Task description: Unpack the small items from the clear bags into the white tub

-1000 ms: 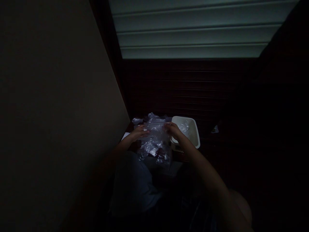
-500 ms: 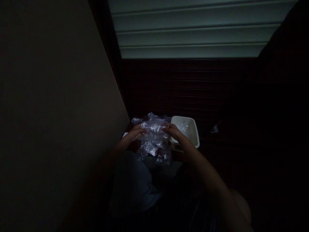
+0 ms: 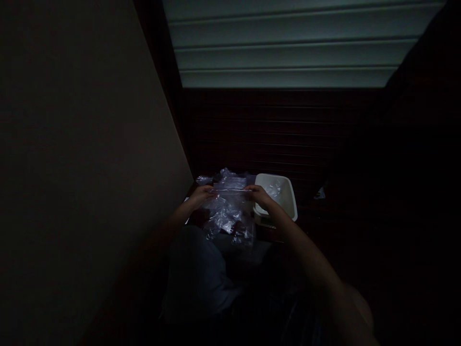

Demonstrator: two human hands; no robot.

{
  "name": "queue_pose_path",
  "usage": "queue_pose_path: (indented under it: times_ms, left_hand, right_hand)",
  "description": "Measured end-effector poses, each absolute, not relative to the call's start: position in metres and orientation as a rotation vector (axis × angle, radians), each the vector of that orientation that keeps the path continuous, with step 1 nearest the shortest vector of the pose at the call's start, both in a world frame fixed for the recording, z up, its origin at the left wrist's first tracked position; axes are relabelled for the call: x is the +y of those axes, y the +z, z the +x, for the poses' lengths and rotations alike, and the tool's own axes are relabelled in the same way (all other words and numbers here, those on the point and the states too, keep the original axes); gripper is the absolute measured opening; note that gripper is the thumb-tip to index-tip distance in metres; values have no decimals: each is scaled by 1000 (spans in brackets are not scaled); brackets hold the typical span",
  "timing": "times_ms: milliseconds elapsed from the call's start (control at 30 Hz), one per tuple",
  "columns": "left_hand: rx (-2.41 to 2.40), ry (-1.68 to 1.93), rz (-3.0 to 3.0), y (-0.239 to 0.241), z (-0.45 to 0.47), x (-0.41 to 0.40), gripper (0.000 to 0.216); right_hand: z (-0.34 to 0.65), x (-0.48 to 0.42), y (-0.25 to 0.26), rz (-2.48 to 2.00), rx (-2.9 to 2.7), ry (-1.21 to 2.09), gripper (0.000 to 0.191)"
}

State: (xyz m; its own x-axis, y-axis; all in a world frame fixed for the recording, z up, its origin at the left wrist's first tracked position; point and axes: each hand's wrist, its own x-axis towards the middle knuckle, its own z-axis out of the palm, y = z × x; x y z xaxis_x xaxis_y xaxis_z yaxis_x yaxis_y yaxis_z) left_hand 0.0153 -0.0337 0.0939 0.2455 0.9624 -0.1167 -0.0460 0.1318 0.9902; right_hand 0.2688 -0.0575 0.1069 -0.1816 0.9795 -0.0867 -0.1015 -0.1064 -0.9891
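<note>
A clear plastic bag point(image 3: 230, 191) is stretched between my two hands, its straight edge running level from one to the other. My left hand point(image 3: 202, 194) is closed on the bag's left end. The right end is pinched in my right hand point(image 3: 257, 194). Below and behind it lie several crumpled clear plastic bags point(image 3: 226, 218), some hanging over the near edge toward my lap. Just right of my right hand stands a white square tub point(image 3: 291, 199) with clear plastic inside. The dim light hides fine detail of the fingers.
A plain wall point(image 3: 108, 144) rises close on the left. Behind the bags is a dark slatted panel point(image 3: 273, 125) with pale slats point(image 3: 284, 53) above. My knee point(image 3: 196, 269) is below the bags. A small pale item point(image 3: 320, 193) lies right of the tub.
The held bag has gone from lying broad and facing me to being drawn taut, with its edge as a thin level line. Both hands have shifted only slightly.
</note>
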Motion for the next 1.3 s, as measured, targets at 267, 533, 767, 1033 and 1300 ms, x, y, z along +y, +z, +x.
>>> queue_pose_path:
  times_ms: [267,533,767,1033,1300]
  left_hand:
    - [1069,933,1208,104,9,-38,20]
    - [965,885,1177,108,8,-43,22]
    - [855,880,997,109,10,-37,57]
    - [1086,891,1438,105,14,-43,47]
    - [1073,966,1495,96,15,-41,61]
  right_hand:
    - [272,-58,110,-1106,-1301,1408,18]
    - [276,-53,109,-1085,-1231,1493,17]
    - [276,-58,120,-1172,-1123,1571,47]
    - [274,-59,109,-1170,-1292,1347,35]
    - [271,-56,107,-1166,-1298,1145,33]
